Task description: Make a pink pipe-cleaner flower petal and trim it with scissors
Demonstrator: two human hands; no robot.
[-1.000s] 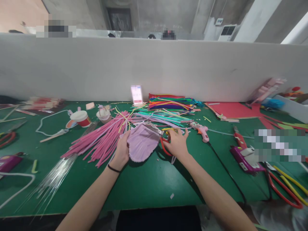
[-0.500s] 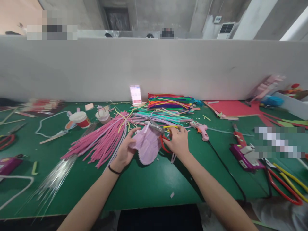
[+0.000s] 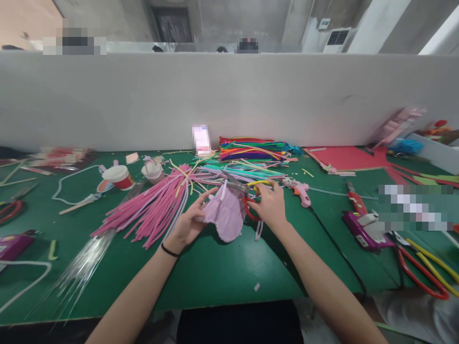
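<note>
Left hand (image 3: 190, 223) pinching, right hand (image 3: 271, 206) gripping

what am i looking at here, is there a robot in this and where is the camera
No robot: every picture comes from a camera worn on a person's head, looking forward and down. The bare left hand holds a fuzzy lilac piece; the bare right hand holds scissors at the piece's upper edge. On the green table lie pink stems, a multicoloured pile of stems farther back, and a pink glue gun to the right; a red-and-white cup is to the left.
</note>
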